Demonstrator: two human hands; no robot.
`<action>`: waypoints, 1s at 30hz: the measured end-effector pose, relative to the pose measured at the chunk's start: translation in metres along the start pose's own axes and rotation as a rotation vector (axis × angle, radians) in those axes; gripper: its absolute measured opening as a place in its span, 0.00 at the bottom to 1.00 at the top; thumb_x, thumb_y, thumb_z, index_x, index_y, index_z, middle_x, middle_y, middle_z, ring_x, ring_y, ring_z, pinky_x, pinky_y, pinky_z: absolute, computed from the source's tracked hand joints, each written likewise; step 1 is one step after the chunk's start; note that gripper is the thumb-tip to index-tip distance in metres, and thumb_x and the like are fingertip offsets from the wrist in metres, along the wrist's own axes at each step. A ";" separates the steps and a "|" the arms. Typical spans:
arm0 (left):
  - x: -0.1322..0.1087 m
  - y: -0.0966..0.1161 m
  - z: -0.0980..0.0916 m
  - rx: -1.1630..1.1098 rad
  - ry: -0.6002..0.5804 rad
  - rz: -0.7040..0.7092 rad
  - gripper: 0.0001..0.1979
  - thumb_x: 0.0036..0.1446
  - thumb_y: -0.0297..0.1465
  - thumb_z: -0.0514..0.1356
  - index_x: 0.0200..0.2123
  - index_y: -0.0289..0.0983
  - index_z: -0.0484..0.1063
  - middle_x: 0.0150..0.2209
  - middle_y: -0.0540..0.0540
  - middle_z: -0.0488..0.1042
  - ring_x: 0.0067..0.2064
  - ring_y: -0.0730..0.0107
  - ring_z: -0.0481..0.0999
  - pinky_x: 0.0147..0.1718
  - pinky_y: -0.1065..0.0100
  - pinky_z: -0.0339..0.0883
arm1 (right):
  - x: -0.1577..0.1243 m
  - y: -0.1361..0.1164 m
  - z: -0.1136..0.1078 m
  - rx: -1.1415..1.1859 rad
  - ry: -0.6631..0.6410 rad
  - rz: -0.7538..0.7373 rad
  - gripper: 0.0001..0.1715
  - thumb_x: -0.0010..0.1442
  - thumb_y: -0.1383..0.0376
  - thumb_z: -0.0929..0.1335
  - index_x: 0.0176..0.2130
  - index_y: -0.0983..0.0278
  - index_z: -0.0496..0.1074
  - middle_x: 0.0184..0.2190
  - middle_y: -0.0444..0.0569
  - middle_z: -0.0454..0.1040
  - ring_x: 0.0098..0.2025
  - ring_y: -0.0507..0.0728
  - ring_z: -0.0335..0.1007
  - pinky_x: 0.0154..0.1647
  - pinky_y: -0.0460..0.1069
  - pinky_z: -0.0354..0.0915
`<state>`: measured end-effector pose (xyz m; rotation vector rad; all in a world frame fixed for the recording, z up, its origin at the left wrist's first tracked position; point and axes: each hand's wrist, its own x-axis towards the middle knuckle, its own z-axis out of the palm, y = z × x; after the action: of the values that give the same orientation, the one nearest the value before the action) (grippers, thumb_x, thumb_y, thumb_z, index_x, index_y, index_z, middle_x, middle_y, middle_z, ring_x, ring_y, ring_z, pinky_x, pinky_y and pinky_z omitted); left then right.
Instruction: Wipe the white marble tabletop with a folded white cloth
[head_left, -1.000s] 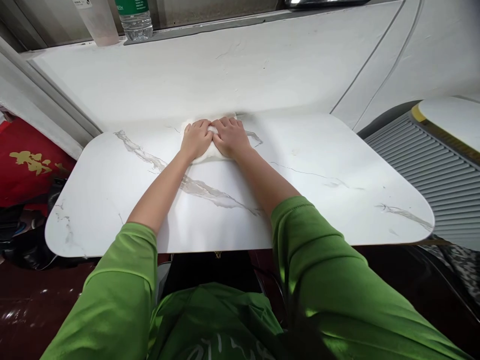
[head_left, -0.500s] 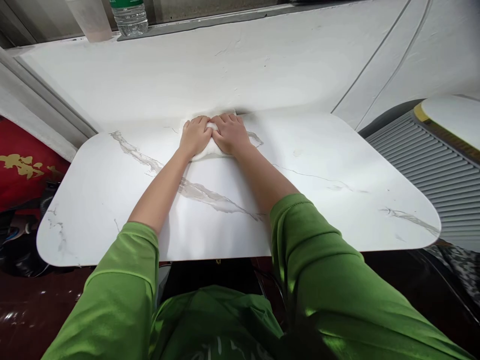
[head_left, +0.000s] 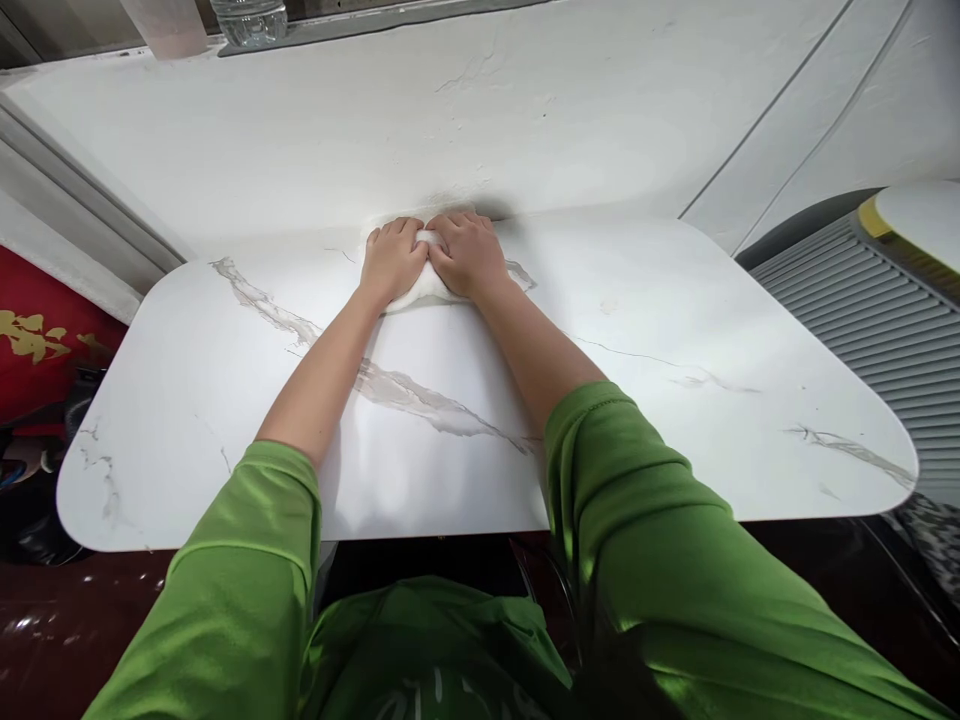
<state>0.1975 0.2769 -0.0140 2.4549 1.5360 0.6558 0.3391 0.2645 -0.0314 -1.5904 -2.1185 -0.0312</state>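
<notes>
Both of my hands press side by side on a white cloth (head_left: 424, 288) at the far edge of a white marble-patterned table (head_left: 675, 400), close to the wall. My left hand (head_left: 392, 260) has its fingers curled down onto the cloth. My right hand (head_left: 469, 253) lies beside it, fingers bent and pressed on the same cloth. Most of the cloth is hidden under the hands. Green sleeves cover my upper arms.
A white wall (head_left: 525, 120) rises just behind the table. On the ledge above stand a clear plastic bottle (head_left: 247, 15) and a pale cup (head_left: 166, 25). A grey ribbed surface (head_left: 862, 310) lies right. Red fabric with gold print (head_left: 45, 340) lies left.
The hands and cloth have stayed pressed at the table's far edge. The view has shifted slightly forward and down, so the table fills more of the frame.
</notes>
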 end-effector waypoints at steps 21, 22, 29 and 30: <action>-0.103 0.044 -0.028 0.096 -0.108 -0.004 0.24 0.67 0.29 0.43 0.64 0.36 0.61 0.69 0.39 0.58 0.70 0.59 0.54 0.69 0.49 0.40 | -0.091 -0.043 -0.024 -0.016 0.038 -0.048 0.26 0.66 0.63 0.54 0.57 0.65 0.68 0.57 0.58 0.70 0.59 0.66 0.61 0.62 0.63 0.54; -0.114 0.047 -0.032 0.104 -0.118 -0.003 0.24 0.68 0.29 0.43 0.64 0.36 0.60 0.69 0.39 0.58 0.70 0.59 0.54 0.69 0.49 0.40 | -0.099 -0.049 -0.027 -0.019 0.037 -0.054 0.26 0.65 0.64 0.54 0.57 0.65 0.68 0.57 0.58 0.71 0.58 0.66 0.62 0.62 0.63 0.54; -0.194 0.056 -0.057 0.160 -0.119 0.001 0.25 0.67 0.30 0.42 0.64 0.34 0.60 0.69 0.38 0.58 0.71 0.56 0.54 0.69 0.48 0.42 | -0.159 -0.103 -0.044 0.003 0.033 -0.122 0.27 0.63 0.66 0.57 0.58 0.65 0.68 0.59 0.59 0.70 0.61 0.67 0.61 0.62 0.64 0.55; -0.205 0.056 -0.060 0.167 -0.117 -0.001 0.25 0.67 0.31 0.42 0.64 0.34 0.60 0.69 0.38 0.59 0.71 0.56 0.54 0.69 0.47 0.43 | -0.166 -0.111 -0.046 0.005 0.028 -0.132 0.27 0.63 0.66 0.57 0.58 0.65 0.68 0.59 0.59 0.70 0.61 0.68 0.61 0.63 0.65 0.54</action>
<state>0.1395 0.0646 0.0033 2.5600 1.6063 0.3889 0.2892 0.0655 -0.0262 -1.4366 -2.1969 -0.0920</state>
